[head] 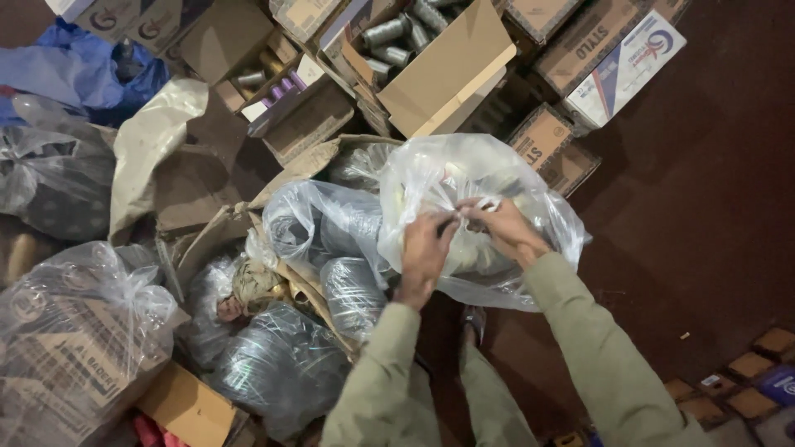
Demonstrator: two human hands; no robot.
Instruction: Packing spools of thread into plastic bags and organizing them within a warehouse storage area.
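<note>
Both my hands work at the mouth of a clear plastic bag (431,178) that bulges with pale and grey contents. My left hand (424,252) pinches the bag's plastic near its top. Just to its right, my right hand (507,230) pinches the same twisted plastic, fingertips almost touching the left ones. Olive-green sleeves cover both forearms. The bag rests against an open cardboard box (290,281) packed with other clear bags (319,219) of dark grey spools.
Open cardboard boxes (439,74) with grey thread cones stand at the top. Closed cartons (625,66) lie to the upper right. A plastic-wrapped box (70,348) sits at the lower left, blue plastic (74,70) at the upper left. Dark red floor (704,223) spreads on the right.
</note>
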